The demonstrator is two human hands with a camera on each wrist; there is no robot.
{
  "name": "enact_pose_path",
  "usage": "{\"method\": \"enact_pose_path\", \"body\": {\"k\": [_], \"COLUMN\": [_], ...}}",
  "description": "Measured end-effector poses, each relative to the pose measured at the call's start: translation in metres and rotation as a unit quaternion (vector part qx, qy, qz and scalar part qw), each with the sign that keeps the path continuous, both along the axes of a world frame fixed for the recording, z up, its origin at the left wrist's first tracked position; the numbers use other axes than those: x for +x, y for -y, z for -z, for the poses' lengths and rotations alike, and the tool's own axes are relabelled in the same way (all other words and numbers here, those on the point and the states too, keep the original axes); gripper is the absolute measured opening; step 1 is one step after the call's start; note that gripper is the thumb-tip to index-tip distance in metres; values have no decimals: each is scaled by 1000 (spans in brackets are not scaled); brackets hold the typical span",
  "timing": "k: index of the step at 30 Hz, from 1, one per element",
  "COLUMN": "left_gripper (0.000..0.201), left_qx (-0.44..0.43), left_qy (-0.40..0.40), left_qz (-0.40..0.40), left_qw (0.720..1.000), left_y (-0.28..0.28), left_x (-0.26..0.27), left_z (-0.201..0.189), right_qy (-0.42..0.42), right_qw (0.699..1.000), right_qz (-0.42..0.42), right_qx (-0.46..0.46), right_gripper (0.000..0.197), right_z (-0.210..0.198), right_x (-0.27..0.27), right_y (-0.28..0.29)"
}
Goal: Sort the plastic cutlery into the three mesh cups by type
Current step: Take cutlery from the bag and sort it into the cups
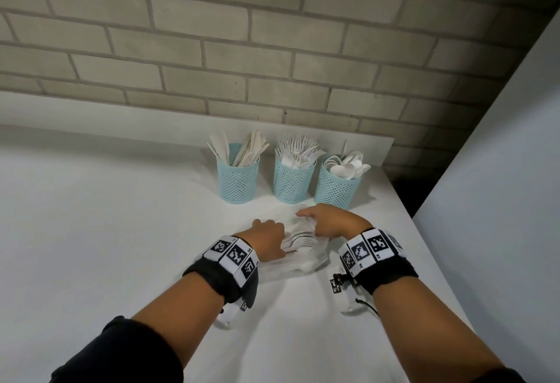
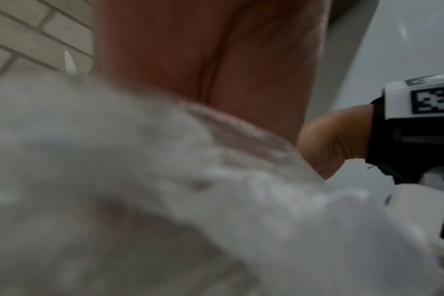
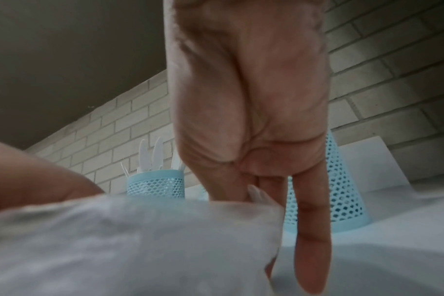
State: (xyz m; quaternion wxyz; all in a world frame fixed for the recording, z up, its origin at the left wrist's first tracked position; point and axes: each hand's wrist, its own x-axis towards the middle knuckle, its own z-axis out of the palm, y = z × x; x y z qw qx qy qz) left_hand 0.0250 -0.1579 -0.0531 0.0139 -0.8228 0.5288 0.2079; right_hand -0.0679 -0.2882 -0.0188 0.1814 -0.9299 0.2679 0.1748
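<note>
Three blue mesh cups stand in a row near the wall: the left cup (image 1: 238, 181) holds knives, the middle cup (image 1: 292, 181) forks, the right cup (image 1: 336, 187) spoons. In front of them a clear plastic bag (image 1: 303, 257) with a stack of white forks (image 1: 300, 239) lies on the table. My left hand (image 1: 268, 238) grips the bag's left side; its fingers are hidden. My right hand (image 1: 325, 220) pinches the bag's far edge. In the right wrist view the right hand (image 3: 248, 180) pinches the bag (image 3: 139, 240), little finger pointing down. The bag (image 2: 139, 200) is a blur in the left wrist view.
A white table (image 1: 106, 231) carries everything; its right edge (image 1: 424, 240) runs close to my right wrist. A brick wall (image 1: 242, 49) with a low white ledge (image 1: 121, 113) stands behind the cups. A grey panel (image 1: 500, 170) rises at the right.
</note>
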Motion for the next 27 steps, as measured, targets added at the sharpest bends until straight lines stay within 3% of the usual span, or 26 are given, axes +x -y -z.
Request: {"method": "enact_pose_path", "body": {"k": [8,16,20,27], "left_gripper": [38,38,31,16], "left_qx": [2,-63,-84,-81], "left_qy": [-42,-46,-13,35], "left_qz": [3,-37,-36,-37], "left_qw": [999,996,996,995], "left_y": [-2,-5,-4,-3], "left_x": [7,12,14,16], "left_z": [-4,-3,-2,-3], "right_qy": [5,38,27,45], "right_qw": [1000,996,995,991], "right_qz": [-13,22,38,64], "right_qx": [21,73,89,109], "right_gripper": [67,49,65,67], "right_z": [-7,-4,-1,2], "right_x": [-4,-4,-3,-4], "right_y": [1,0,2,3]}}
